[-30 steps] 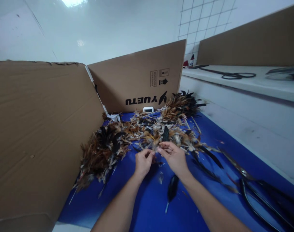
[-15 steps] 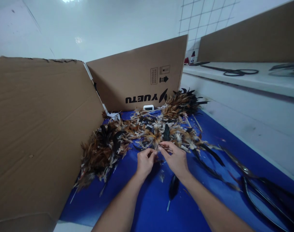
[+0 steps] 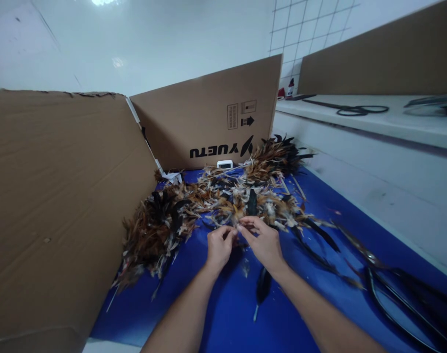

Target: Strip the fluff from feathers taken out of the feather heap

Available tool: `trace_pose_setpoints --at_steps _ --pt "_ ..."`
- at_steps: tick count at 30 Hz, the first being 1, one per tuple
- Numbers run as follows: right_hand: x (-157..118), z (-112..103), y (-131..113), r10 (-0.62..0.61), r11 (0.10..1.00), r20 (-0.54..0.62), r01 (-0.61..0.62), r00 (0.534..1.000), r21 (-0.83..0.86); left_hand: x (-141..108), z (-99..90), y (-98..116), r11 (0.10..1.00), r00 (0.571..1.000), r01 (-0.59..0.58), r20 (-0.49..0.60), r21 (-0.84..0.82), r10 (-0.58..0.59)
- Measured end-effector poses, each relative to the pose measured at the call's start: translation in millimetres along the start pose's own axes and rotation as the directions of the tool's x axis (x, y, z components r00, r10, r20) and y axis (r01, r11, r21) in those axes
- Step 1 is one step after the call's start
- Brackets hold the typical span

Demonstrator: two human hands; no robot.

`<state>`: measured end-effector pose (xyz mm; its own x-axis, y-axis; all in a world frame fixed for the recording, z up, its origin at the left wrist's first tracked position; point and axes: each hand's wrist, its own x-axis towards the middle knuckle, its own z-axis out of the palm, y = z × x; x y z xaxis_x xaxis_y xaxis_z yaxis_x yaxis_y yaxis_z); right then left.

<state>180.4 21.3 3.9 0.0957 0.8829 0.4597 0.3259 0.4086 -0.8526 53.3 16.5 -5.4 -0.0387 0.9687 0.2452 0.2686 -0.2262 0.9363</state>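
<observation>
My left hand [image 3: 219,246] and my right hand [image 3: 262,241] meet fingertip to fingertip just in front of a loose heap of brown, white and black feathers [image 3: 208,193]. Thumb and fingers are pinched on both. Whatever lies between the fingertips is too small and too hidden to name. A dark feather [image 3: 252,202] stands out on the heap just beyond my right hand. Below the hands, a single black feather [image 3: 263,287] with a pale quill lies on the blue surface [image 3: 230,314]. Longer dark feathers [image 3: 322,234] lie to the right of my right hand.
Large black-handled scissors [image 3: 370,260] lie at the right. Denser feather bunches rest at the left [image 3: 149,230] and back right [image 3: 278,157]. Cardboard walls stand left [image 3: 68,206] and behind [image 3: 194,117], with a small white display device [image 3: 224,164]. Another pair of scissors [image 3: 361,110] is on the ledge.
Both hands stay pinched together at nearly the same spot, with only slight finger movement. The whole view has shifted a little; the feathers and scissors lie as before.
</observation>
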Motion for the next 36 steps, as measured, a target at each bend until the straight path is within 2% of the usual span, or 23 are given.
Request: trace_pose_setpoints --at_steps 8,12,16,20,24,27,31,33,36 --pt "-0.1 0.7 0.8 0.034 0.999 0.016 -0.034 0.999 0.009 0.8 -1.6 -1.5 1.0 1.0 -0.005 -0.012 0.001 0.005" --pt "3.0 -2.2 -1.4 0.031 0.995 0.03 -0.033 0.999 0.091 2.4 -4.1 -4.6 0.999 0.999 0.024 -0.023 -0.043 -0.025" --pt "12.6 -11.8 2.5 0.102 0.986 -0.132 -0.083 0.986 0.147 5.9 -7.9 -6.6 0.984 0.997 0.068 -0.036 -0.162 -0.075" --pt "22.3 -23.9 14.1 0.127 0.988 -0.249 -0.101 0.96 0.116 9.1 -14.3 -7.4 0.972 0.998 0.025 -0.054 -0.235 -0.039" --pt "26.1 -31.2 21.0 0.046 0.998 -0.241 -0.054 0.969 -0.026 10.6 -22.7 -8.1 0.968 0.996 -0.037 -0.084 -0.247 0.017" --pt "25.5 -32.0 23.4 -0.092 0.977 -0.161 0.058 0.983 -0.205 13.5 -28.4 -9.7 0.961 0.987 -0.075 -0.156 -0.268 0.034" --pt "21.7 -27.9 27.9 -0.233 0.873 0.047 0.23 0.971 -0.431 20.0 -35.1 -10.0 0.928 0.964 -0.087 -0.267 -0.362 -0.014" --pt "19.6 -24.7 30.4 -0.231 0.804 0.108 0.252 0.967 -0.539 22.6 -37.8 -8.9 0.912 0.952 -0.078 -0.301 -0.403 -0.051" --pt "18.4 -20.4 32.9 -0.204 0.696 0.127 0.235 0.971 -0.679 24.5 -40.0 -7.1 0.901 0.938 -0.081 -0.338 -0.427 -0.076"
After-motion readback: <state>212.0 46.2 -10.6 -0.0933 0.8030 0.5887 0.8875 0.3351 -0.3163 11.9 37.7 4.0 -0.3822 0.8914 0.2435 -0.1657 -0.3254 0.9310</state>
